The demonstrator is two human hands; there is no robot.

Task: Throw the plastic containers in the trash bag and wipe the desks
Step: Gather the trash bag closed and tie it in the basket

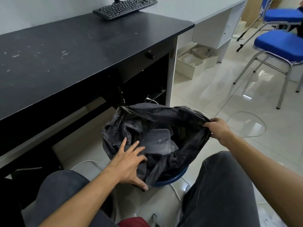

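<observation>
Saw trash bag [164, 115] gaping in blue bin [173, 177] between knees. Right hand [218, 128] pinched bag's right rim, holding mouth wide; left hand [129, 164] flat, fingers spread, resting on near-left rim. Hands apart, 1 per side. Clear plastic containers [157, 140] lay inside bag, just beyond left fingertips. I judged binning done, wiping next: black desk [65, 79] lay up-left of both hands, front edge running lower-left to upper-right, crumbs [64, 53] on top. Left hand nearer. No cloth in view.
</observation>
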